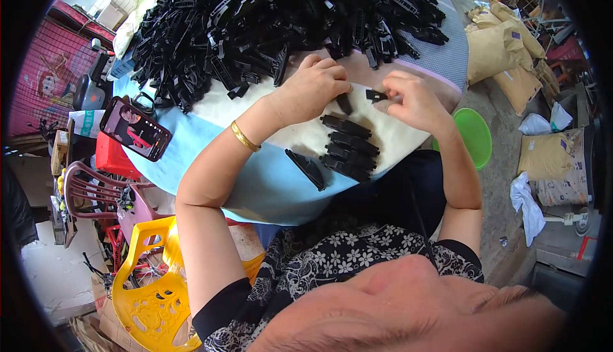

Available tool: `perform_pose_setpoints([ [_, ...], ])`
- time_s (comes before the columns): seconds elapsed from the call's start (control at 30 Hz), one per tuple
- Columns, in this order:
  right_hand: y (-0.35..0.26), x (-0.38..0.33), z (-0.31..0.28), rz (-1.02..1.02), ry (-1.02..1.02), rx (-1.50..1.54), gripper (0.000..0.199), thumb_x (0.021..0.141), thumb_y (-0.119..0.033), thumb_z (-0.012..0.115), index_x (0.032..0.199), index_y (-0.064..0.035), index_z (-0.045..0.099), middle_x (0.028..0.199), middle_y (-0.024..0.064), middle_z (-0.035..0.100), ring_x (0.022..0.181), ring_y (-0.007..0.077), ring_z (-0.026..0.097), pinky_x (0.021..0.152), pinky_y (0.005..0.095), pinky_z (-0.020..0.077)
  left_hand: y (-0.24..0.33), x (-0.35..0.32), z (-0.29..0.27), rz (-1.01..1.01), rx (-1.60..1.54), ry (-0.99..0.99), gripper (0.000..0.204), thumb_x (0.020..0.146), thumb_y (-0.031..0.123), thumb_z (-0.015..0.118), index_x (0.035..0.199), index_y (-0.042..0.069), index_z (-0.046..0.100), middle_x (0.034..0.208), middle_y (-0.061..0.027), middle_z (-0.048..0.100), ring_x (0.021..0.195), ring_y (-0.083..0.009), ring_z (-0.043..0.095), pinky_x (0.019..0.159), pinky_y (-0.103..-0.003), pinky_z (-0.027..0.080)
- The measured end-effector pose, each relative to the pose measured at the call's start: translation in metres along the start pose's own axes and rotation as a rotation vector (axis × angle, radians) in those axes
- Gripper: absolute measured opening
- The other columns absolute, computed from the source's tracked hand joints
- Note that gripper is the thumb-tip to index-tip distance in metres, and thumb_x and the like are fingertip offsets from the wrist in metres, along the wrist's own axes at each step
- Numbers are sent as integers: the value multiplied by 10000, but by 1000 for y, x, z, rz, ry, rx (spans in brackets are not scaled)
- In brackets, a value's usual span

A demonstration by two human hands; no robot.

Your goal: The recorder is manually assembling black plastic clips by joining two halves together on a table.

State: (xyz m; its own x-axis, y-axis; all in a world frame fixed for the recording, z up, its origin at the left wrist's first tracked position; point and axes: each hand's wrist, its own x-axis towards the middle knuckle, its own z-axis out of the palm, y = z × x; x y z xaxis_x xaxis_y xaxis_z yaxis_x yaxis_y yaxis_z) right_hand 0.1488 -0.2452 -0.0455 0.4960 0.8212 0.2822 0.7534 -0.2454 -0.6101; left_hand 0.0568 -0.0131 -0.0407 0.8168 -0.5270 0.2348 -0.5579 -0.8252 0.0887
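Observation:
My left hand, with a gold bracelet below its wrist, has its fingers closed over a dark plastic part that shows beneath the fingertips. Across from it, my right hand pinches a small black plastic piece between thumb and fingers; the two pieces are apart. Nearer to me, several long black plastic parts lie side by side in a stack-like row. One more black part lies slanted to the left of that row. A big heap of black plastic parts covers the table's far side.
The round table has a pale blue and cream cover. A phone with a lit screen leans at its left edge. On the floor are a yellow chair, a green basin and brown paper sacks.

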Motion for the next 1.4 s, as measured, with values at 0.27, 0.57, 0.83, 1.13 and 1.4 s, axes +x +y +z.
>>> perform_pose_setpoints([
  [0.27,-13,0,9,-106,124,-173,196,705,-80,716,856,4,625,793,95,550,705,249,560,618,347,450,19,1,17,-267,-112,223,248,724,149,700,962,87,668,891,-37,601,932,-236,538,842,-360,380],
  [0.57,-15,10,14,-183,60,-343,133,698,-91,671,803,-12,650,813,73,565,804,253,555,681,362,472,11,-1,16,-242,-127,200,168,709,166,714,850,79,688,826,-24,602,908,-215,532,855,-358,351],
  [0.83,-4,13,16,-136,38,-90,172,737,-100,667,882,-9,678,812,88,610,733,245,592,642,334,473,12,-8,2,-234,-187,205,209,695,151,687,895,91,683,852,-53,590,905,-252,527,842,-380,385],
  [1.13,40,93,-6,4,440,-513,320,845,-289,661,1079,-70,660,922,85,665,935,273,580,815,367,481,-36,-30,-16,-234,6,195,314,709,-38,585,974,96,688,973,-29,620,952,-251,525,792,-368,453],
  [1.4,61,118,-5,143,313,-384,270,763,-297,739,926,-83,717,827,101,697,841,272,639,762,362,511,-22,-21,-8,-218,0,131,303,737,38,654,1037,81,660,1077,-66,556,1091,-258,469,910,-396,374],
])
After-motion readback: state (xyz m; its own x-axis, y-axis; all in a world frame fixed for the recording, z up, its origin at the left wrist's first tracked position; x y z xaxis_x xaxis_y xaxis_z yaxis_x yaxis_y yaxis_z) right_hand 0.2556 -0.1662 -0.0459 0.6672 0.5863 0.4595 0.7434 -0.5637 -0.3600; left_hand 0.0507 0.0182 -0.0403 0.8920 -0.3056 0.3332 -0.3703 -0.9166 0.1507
